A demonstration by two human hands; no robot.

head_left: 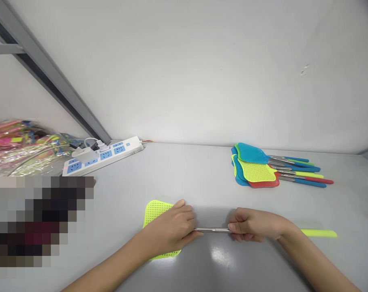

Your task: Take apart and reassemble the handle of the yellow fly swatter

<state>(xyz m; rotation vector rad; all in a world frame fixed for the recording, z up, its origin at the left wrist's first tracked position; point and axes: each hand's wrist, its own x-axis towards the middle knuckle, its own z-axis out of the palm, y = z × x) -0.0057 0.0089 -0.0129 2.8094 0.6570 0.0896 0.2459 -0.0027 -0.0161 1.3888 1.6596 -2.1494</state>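
yellow fly swatter (156, 212) flat near the desk's (184, 170) front edge, metal rod (211, 230) crosswise. left hand (172, 231) on the mesh head, fingers pinching the rod's end. right hand (253, 225) curled tight around the rod. toward the back right corner, stack of swatters (257, 170); back left, power strip (105, 154).

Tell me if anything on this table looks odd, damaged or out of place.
Nothing stands out. The yellow fly swatter lies flat, its metal rod held between the left hand and right hand. The pile of swatters looks tidy, and the power strip sits by the wall.
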